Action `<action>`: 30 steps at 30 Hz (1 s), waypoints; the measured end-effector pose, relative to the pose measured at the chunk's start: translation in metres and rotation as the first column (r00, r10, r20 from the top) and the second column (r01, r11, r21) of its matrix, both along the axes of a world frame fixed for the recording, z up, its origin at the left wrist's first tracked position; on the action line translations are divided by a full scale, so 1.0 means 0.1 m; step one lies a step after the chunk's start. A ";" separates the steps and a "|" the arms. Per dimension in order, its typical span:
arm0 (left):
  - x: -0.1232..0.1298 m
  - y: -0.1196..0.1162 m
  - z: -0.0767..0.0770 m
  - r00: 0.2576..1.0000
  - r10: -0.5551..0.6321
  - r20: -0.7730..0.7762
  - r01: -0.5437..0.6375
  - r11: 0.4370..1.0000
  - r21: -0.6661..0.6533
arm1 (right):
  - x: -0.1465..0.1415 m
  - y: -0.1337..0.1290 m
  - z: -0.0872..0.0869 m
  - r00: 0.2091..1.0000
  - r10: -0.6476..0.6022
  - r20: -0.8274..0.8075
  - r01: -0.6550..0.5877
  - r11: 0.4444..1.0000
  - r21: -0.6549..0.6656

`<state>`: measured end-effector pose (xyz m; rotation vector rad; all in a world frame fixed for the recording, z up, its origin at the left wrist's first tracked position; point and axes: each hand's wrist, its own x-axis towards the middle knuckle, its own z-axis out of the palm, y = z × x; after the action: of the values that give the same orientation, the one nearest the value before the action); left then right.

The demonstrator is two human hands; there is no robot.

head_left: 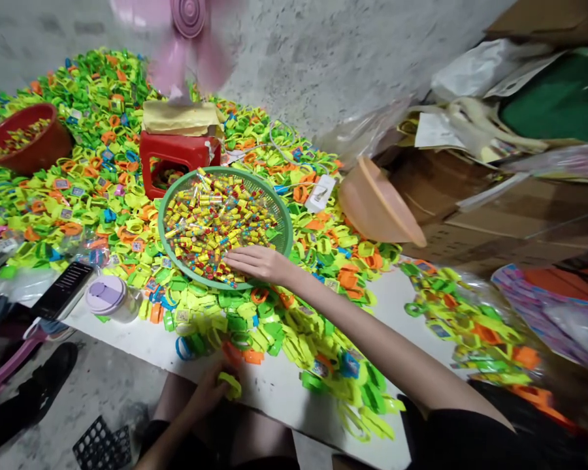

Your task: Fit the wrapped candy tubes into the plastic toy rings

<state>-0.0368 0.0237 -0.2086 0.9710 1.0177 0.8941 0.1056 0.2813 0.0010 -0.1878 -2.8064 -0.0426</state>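
Observation:
My left hand (210, 391), low at the table's front edge, is closed on a yellow-green plastic toy watch (231, 385). My right hand (257, 263) reaches over the near rim of a round green basket (287, 238). Its fingers are stretched out and lie on small yellow tube-shaped pieces (213, 219) with red and blue bits, which fill the basket. The thumb and whatever lies under the fingertips are hidden. More toy watches (274, 329) in yellow-green, green, orange and blue are heaped between the basket and my left hand.
A red stool (176, 143) carries a spinning pink fan (189, 19). A red bowl (34, 140) stands at left; a phone (63, 287) and lidded cup (110, 297) lie nearer. At right are a tilted peach basin (379, 202) and cardboard boxes (534, 222). Another person's shoe (53, 375) shows at lower left.

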 end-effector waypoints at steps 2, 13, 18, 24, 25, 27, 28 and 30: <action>0.00 0.01 0.02 0.999 0.008 -0.049 -0.007 1.000 0.020 | -0.05 0.01 -0.02 1.000 -0.007 -0.007 0.007 1.000 0.002; 0.02 -0.02 0.10 0.991 0.024 -0.133 -0.015 0.998 0.065 | -0.21 0.11 -0.11 0.995 0.089 0.050 -0.101 0.943 0.318; 0.04 -0.03 0.10 0.994 0.034 -0.107 -0.028 0.998 0.055 | -0.32 -0.03 0.03 0.982 -0.026 0.188 -0.042 0.936 0.351; 0.06 -0.04 0.04 0.994 0.057 -0.091 -0.052 0.997 0.059 | -0.48 -0.21 0.03 0.945 -0.240 0.224 0.137 0.909 0.394; 0.06 -0.04 0.02 0.994 0.061 -0.087 -0.056 0.997 0.058 | -0.48 -0.20 0.02 0.946 -0.239 0.220 0.137 0.908 0.396; 0.07 -0.05 -0.02 0.995 0.063 -0.078 -0.059 0.997 0.057 | -0.47 -0.15 -0.03 0.959 -0.197 0.203 0.106 0.916 0.386; 0.08 -0.05 -0.04 0.996 0.060 -0.068 -0.057 0.997 0.055 | -0.46 -0.12 -0.06 0.968 -0.164 0.191 0.082 0.923 0.375; 0.09 -0.05 -0.09 0.998 0.058 -0.032 -0.057 0.998 0.039 | -0.42 -0.05 -0.12 0.983 -0.108 0.151 0.051 0.939 0.340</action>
<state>-0.0280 0.0183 -0.2175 0.9950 1.0645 0.9508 0.0634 0.2764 -0.0110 -0.2253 -2.8994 -0.5769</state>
